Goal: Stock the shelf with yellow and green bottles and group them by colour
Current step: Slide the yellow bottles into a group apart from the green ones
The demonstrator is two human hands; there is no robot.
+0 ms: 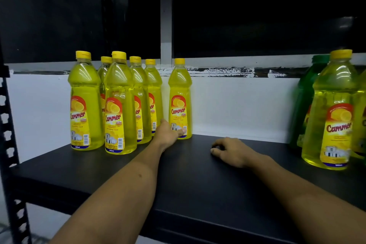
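Several yellow bottles [118,105] with yellow caps stand grouped at the left of the black shelf [198,184]. One more yellow bottle [179,89] stands just to their right. My left hand [168,133] is at its base, thumb across the front of the label and fingers reaching round its left side. My right hand [231,150] rests knuckles-up on the shelf's middle, fingers loosely curled and holding nothing. At the right edge a yellow bottle [332,109] stands in front of a green bottle [307,93].
A black perforated upright [8,125] frames the shelf's left side, and a white wall [237,105] backs it. Another bottle [362,117] is cut off at the far right. Bare shelf lies between the two bottle groups.
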